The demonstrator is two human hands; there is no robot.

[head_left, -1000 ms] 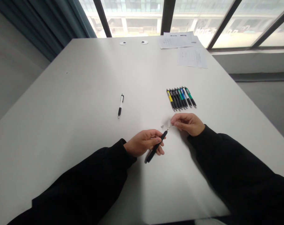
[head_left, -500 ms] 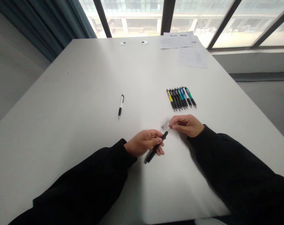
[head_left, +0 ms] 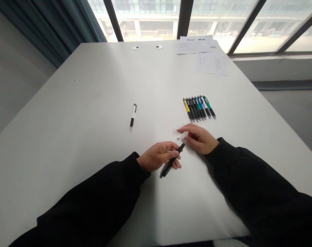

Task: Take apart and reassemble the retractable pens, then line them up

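Note:
My left hand (head_left: pixel 162 156) is closed around a black pen (head_left: pixel 168 167), which slants with its front end up and to the right. A thin tip shows at that front end, and no cone covers it. Just beyond lies a small silver pen tip cone (head_left: pixel 178 139) on the table. My right hand (head_left: pixel 198 137) hovers over the cone with thumb and index finger spread apart, holding nothing. Its thumb is close to the pen's front end; whether they touch I cannot tell.
A row of several pens (head_left: pixel 199 109) in yellow, black, green, blue and white lies beyond my right hand. One white and black pen (head_left: pixel 133 116) lies apart on the left. Paper sheets (head_left: pixel 211 63) rest at the table's (head_left: pixel 106 85) far right, near the windows.
My right hand has let go of the pen's front end, opened its fingers and shifted left toward the small cone. The left hand keeps the pen almost still.

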